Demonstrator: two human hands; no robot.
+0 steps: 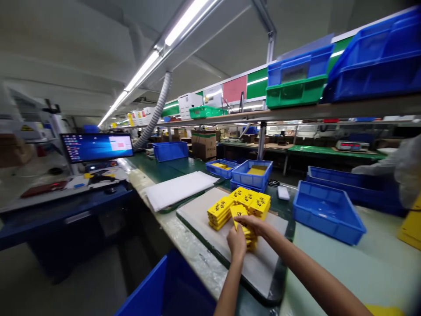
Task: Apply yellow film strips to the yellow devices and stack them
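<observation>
Several stacks of flat yellow boxes [245,201] with black print lie on a white foam sheet [200,210] on the green bench. Both my hands are on the nearest stack [249,237]. My left hand [236,242] grips its near side with curled fingers. My right hand [254,224] lies over the stack's top, fingers closed round the uppermost box [238,211], which is tilted up.
An empty blue tray [327,210] sits right of the sheet, more blue trays [255,172] behind it. A blue bin [164,289] stands at the near edge. A monitor [97,147] is at left. Another person's white sleeve [394,164] shows at far right.
</observation>
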